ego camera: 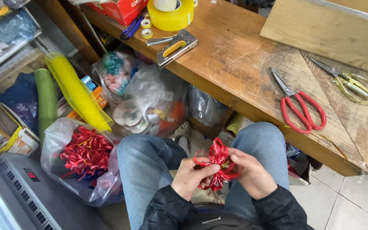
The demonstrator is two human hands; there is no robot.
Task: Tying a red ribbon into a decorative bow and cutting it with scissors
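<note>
Low in the middle of the frame, between the knees, both hands work a red ribbon bow: the left hand has its grip closed on the bow's left side, thumb and forefinger pinching the loops near the centre, and the right hand has its grip closed on the right side, fingers curled round a loop and a loose strand. The bow sits in the air above the lap, touching only the hands. To shape it well, the pinch at the centre looks like the thing to keep firm, so the loops do not slip apart while the other hand pulls each loop out evenly; the shiny ribbon probably springs back and creases if tugged hard, so gentle pulls seem wiser. A clear bag of finished red bows stands at lower left beside the knee. On the desk across the upper frame lie red scissors at right, gold scissors further right, a stapler and a yellow tape roll at top centre, all well apart from the hands
</note>
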